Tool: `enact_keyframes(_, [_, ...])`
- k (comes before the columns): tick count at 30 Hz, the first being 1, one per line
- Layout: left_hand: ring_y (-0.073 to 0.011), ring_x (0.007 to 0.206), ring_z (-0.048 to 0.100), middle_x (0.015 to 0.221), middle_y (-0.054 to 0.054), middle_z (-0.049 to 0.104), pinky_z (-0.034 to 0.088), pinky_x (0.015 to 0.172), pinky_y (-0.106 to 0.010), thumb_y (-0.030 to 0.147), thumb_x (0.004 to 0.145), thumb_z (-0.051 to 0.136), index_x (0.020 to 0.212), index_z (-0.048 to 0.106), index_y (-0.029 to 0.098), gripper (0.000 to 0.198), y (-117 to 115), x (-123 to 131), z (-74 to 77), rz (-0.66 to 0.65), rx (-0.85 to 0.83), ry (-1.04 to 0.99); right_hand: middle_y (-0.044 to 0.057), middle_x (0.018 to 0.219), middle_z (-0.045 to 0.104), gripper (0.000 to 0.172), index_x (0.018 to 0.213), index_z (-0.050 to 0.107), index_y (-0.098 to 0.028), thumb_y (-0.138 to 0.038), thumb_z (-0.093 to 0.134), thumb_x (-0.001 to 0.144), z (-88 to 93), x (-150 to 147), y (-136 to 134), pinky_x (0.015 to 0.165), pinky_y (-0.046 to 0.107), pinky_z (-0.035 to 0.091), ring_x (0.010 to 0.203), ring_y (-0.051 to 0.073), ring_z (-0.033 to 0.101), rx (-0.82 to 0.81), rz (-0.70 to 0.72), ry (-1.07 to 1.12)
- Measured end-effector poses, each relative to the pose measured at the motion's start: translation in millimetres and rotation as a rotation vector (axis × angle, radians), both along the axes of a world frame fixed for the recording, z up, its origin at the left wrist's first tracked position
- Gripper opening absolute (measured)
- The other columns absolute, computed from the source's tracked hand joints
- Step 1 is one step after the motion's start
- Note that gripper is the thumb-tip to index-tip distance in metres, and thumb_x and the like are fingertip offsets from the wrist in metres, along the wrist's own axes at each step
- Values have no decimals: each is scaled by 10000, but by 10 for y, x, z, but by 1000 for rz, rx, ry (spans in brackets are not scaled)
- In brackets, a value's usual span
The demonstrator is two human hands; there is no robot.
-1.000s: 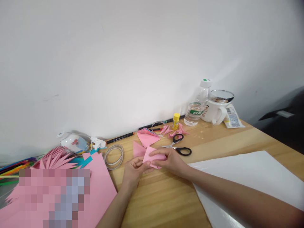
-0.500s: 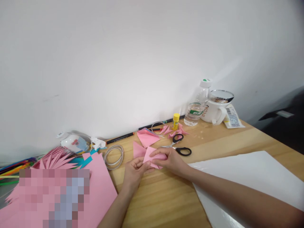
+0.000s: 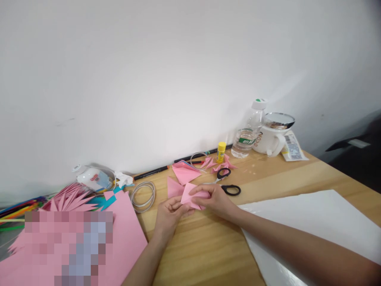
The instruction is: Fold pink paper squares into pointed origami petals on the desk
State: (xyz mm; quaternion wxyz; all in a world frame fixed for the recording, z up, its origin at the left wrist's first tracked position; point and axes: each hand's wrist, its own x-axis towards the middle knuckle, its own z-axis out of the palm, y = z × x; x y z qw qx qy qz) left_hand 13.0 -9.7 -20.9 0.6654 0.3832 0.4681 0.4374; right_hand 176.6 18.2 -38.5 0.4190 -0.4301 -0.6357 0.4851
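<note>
Both my hands meet over the wooden table (image 3: 208,246) on one small folded pink paper (image 3: 188,195). My left hand (image 3: 170,214) pinches its near left corner, fingers curled. My right hand (image 3: 214,200) lies over its right side, fingers pressed down on the fold. A second pink folded triangle (image 3: 173,188) lies flat just behind the held piece. Black-handled scissors (image 3: 226,182) rest on the table right behind my right hand.
A large pink sheet (image 3: 125,234) lies at the left, a white sheet (image 3: 312,222) at the right. Along the wall stand a glue stick (image 3: 220,151), a water bottle (image 3: 248,133), a white mug (image 3: 272,137), a wire coil (image 3: 144,194), pens and pink folded pieces (image 3: 186,172).
Almost nothing: my hands keep their hold on the pink paper, with only a slight shift of the fingers along the fold.
</note>
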Motion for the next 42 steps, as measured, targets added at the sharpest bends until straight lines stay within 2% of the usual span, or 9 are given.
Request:
enact_keyframes(9, [-256,812,657,830,-103,719,522,719,-337,299,574,744,854,692,117,338,-32,4,-7,12,14,13,24,759,671,203,814,694,-158,-288,649,664,-2,5,3,599,233,442,683,160,591,1,12,5])
enact_keyframes(16, [-256,756,668,756,-98,724,528,694,-340,318,516,772,809,695,116,365,-19,-1,35,6,-21,74,20,737,669,205,800,699,-170,-318,650,667,6,3,2,604,233,453,684,161,595,26,10,1])
enact_keyframes(22, [-254,739,672,713,-82,721,543,636,-327,384,576,723,751,691,122,317,2,-23,51,-6,-54,81,-11,604,617,181,804,694,-159,-262,632,669,11,-1,1,497,193,410,532,108,530,-9,8,-19])
enact_keyframes(28, [-254,732,673,715,-89,720,541,611,-309,367,569,731,742,688,113,311,-5,-9,39,17,-26,100,-11,631,628,165,796,696,-160,-223,620,664,36,-3,-7,536,194,425,571,113,543,8,15,-16])
enact_keyframes(33, [-246,679,677,677,-69,720,539,608,-314,369,561,733,737,690,127,303,-18,14,27,54,-3,152,-23,594,611,178,820,684,-164,-209,594,674,37,-1,-8,498,191,409,515,102,526,17,32,-44])
enact_keyframes(39, [-222,625,668,657,-43,716,532,589,-298,360,589,715,726,696,140,260,-49,33,39,61,83,203,10,785,656,183,807,641,-177,-233,639,632,55,-24,-43,632,236,446,723,165,587,130,-8,-88])
enact_keyframes(42, [-209,604,661,654,-43,714,524,574,-285,373,629,682,732,696,142,253,-64,47,36,67,126,235,14,816,649,221,815,609,-181,-244,664,610,49,-39,-60,677,251,445,768,172,587,172,-28,-94])
